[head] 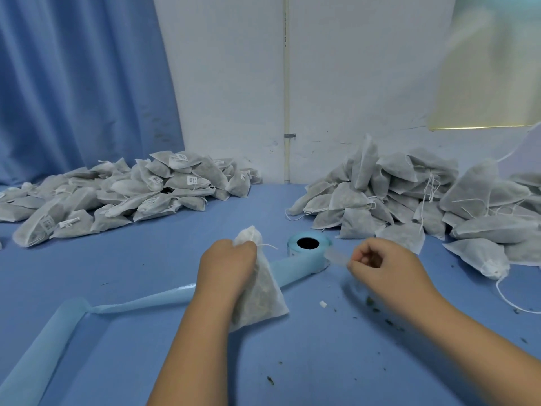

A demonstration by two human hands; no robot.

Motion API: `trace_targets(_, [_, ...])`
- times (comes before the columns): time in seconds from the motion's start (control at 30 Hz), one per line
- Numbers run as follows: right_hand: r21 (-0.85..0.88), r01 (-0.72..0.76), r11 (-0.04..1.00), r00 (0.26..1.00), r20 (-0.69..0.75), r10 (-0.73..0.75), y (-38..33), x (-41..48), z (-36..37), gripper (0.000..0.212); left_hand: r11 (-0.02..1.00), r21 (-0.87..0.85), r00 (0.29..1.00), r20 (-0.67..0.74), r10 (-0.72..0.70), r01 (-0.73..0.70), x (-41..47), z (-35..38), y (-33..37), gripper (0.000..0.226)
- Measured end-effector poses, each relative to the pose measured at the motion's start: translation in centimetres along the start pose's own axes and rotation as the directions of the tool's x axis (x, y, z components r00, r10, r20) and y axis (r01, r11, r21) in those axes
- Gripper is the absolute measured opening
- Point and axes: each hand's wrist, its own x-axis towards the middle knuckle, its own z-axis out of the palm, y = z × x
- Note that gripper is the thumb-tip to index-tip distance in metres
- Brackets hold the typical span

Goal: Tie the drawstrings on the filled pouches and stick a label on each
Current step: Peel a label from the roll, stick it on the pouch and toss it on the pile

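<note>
Gripping pouch (265, 297): left hand (227, 265) | right fingers (366, 253) pinch label (336, 256) by roll (310, 250) | left pile (123, 194), right pile (409, 194) apart

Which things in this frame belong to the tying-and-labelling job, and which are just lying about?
Job in hand:
grey filled fabric pouch, gripped at its neck by the left hand; blurred pale label pinched by the right hand; light-blue label roll; right heap of unlabelled pouches; left heap of labelled pouches.

Lying about:
trailing light-blue backing strip; small white scrap; dark crumbs; blue curtain.
</note>
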Motion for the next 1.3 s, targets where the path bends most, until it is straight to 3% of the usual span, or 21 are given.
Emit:
trace_targets(0.13, [0.406, -0.112, 0.907, 0.993, 0.082, 0.086, -1.2, -1.2, -2.0, 0.016, 0.987, -0.094, 0.990, 0.024, 0.137, -0.134, -1.4, 1.2, 1.7, 0.023])
trace_targets(0.23, [0.747, -0.185, 0.638, 0.971, 0.239, 0.003, -2.5, -2.1, -3.6, 0.007, 0.964, -0.245, 0.956, 0.245, 0.163, -0.101, -3.9, 3.1, 3.2, 0.016])
trace_targets(0.33, [0.849, -0.297, 0.437, 0.904, 0.397, -0.158, -3.2, -2.7, -4.4, 0.017, 0.947, -0.321, 0.877, 0.449, 0.171, -0.020, -5.5, 5.0, 3.7, 0.012])
trace_targets(0.4, [0.843, -0.337, 0.420, 0.885, 0.436, -0.166, -3.0, -2.9, -4.3, 0.021, 0.941, -0.340, 0.813, 0.547, 0.197, 0.000, -6.1, 6.1, 3.4, 0.021])
trace_targets(0.5, [0.833, -0.325, 0.447, 0.915, 0.396, -0.073, -2.4, -2.8, -4.3, 0.021, 0.926, -0.371, 0.778, 0.599, 0.188, 0.062, -6.8, 6.9, 3.3, 0.041])
trace_targets(0.63, [0.853, -0.278, 0.441, 0.955, 0.293, 0.035, -1.2, -2.2, -4.9, 0.008, 0.893, -0.424, 0.720, 0.665, 0.196, 0.149, -7.0, 7.1, 3.3, 0.012])
trace_targets(0.7, [0.854, -0.271, 0.445, 0.960, 0.274, 0.059, -1.1, -2.2, -4.8, 0.013, 0.881, -0.439, 0.685, 0.697, 0.210, 0.177, -7.0, 7.1, 3.3, 0.008])
trace_targets(0.83, [0.835, -0.236, 0.498, 0.969, 0.237, 0.063, -0.9, -2.4, -4.7, 0.017, 0.865, -0.451, 0.643, 0.734, 0.218, 0.221, -6.8, 6.9, 3.3, 0.019])
trace_targets(0.9, [0.797, -0.177, 0.577, 0.982, 0.180, 0.053, -0.8, -2.5, -4.5, 0.012, 0.845, -0.465, 0.620, 0.752, 0.221, 0.263, -6.9, 6.8, 3.4, 0.025])
trace_targets(0.97, [0.723, -0.063, 0.688, 0.995, 0.100, -0.013, -0.6, -2.8, -4.5, 0.002, 0.823, -0.473, 0.600, 0.771, 0.215, 0.313, -6.9, 6.8, 3.5, 0.028])
trace_targets(1.1, [0.323, 0.333, 0.886, 0.942, -0.075, -0.327, 0.9, -3.5, -4.9, 0.023, 0.783, -0.471, 0.575, 0.798, 0.181, 0.407, -7.1, 6.7, 3.6, 0.028])
trace_targets(1.2, [0.044, 0.485, 0.873, 0.871, -0.112, -0.478, 2.0, -3.5, -5.4, 0.016, 0.767, -0.445, 0.562, 0.816, 0.135, 0.462, -7.2, 6.9, 3.7, 0.033])
trace_targets(1.3, [-0.103, 0.570, 0.815, 0.813, -0.071, -0.577, 2.1, -3.5, -5.6, 0.013, 0.741, -0.444, 0.563, 0.819, 0.108, 0.504, -7.4, 7.1, 3.8, 0.037])
